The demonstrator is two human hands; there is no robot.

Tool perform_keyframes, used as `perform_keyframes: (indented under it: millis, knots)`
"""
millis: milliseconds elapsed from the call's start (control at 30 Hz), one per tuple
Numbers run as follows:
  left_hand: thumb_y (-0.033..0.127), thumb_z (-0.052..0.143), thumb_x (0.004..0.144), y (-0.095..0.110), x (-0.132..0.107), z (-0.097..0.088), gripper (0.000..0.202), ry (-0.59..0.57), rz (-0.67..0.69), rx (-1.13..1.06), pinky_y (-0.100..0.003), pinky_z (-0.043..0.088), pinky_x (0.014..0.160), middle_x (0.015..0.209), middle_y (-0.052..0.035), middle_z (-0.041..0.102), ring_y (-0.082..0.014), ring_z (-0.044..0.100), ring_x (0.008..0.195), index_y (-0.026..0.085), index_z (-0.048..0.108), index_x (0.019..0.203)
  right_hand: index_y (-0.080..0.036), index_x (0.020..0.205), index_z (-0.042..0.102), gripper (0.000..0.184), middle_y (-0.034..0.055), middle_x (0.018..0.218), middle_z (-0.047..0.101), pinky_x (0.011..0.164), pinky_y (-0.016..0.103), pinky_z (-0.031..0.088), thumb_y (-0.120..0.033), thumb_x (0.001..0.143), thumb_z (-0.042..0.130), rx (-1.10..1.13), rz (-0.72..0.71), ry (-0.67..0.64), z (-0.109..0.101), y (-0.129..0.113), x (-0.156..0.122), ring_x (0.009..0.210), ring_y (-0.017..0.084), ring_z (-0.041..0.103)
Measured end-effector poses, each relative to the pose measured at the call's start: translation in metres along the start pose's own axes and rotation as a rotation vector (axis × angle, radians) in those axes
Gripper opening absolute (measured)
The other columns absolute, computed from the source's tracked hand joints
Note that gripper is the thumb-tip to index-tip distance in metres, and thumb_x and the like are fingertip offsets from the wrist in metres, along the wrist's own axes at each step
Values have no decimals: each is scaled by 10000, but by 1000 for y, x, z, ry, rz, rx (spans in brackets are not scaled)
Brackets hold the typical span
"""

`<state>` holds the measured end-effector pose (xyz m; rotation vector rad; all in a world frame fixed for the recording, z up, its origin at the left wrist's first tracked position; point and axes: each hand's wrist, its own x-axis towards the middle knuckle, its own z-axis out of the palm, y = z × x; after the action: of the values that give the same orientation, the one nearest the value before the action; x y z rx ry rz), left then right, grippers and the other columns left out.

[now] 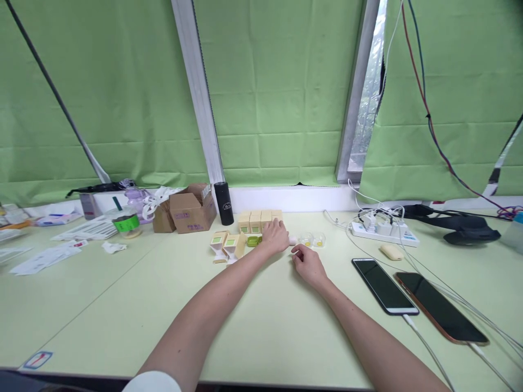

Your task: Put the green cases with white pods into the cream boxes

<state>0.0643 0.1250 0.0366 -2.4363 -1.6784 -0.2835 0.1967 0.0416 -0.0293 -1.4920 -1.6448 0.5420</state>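
Note:
My left hand [275,235] reaches far across the pale green table [122,305], its curled fingers resting against a row of small cream boxes [257,219]. Whether it grips one is hidden. A small green jar [254,240] sits just left of it, beside two opened cream boxes [227,246]. My right hand [307,262] lies on the table to the right with fingers loosely curled, close to a small white piece [293,239] and two clear round lids [312,239].
A black cylinder [223,203] and brown cartons [186,209] stand at the back. Two phones [412,296] on cables lie at the right, behind them a power strip [384,228]. Papers, a cup [126,222] and packets crowd the left.

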Motion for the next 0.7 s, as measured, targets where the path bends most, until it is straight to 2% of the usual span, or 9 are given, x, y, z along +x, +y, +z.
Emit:
perform_keyframes:
  millis: [200,333,400,467,533,700]
  knots:
    - [356,441,1001,4,2,-2,436,-13,-28,-37,-462,378,1079,1425,-246,547,-357,552,1309,88,532,1332,-212,1019,684,215,9,783,737,721,278,446,-116,881,550,9,-3,-10,0,1,0,734,182,658]
    - [355,434,998,5,-9,-8,494,10,-25,-58,-501,369,1094,1598,-272,391,-382,518,1372,90,479,1412,-210,1024,689,217,10,789,734,725,280,448,-115,881,557,6,-4,-15,0,1,1,732,180,658]
    - [344,434,1000,2,-20,-11,488,37,-1,-66,-506,365,1101,1627,-248,371,-369,512,1381,116,472,1429,-210,1030,692,217,13,807,739,738,281,450,-116,885,560,-6,-5,-17,0,0,0,753,182,668]
    - [323,406,1018,-4,-34,-15,416,79,41,-77,-482,380,1085,1539,-202,507,-333,556,1325,156,527,1380,-212,1035,692,213,16,824,745,744,280,449,-119,893,563,-21,-3,-20,0,-1,0,776,184,675]
    - [297,401,1025,-12,-49,-19,375,98,59,-80,-463,391,1066,1369,-155,651,-315,577,1281,190,571,1342,-215,1031,690,205,16,838,750,746,275,444,-118,898,568,-37,0,-26,0,-3,-1,792,182,678]
    - [259,462,1007,-37,-85,-30,313,111,66,-78,-422,451,967,1146,-122,745,-309,623,1155,217,672,1235,-230,1027,682,189,15,886,763,726,269,420,-126,913,573,-85,11,-47,-1,-9,-5,821,181,679]
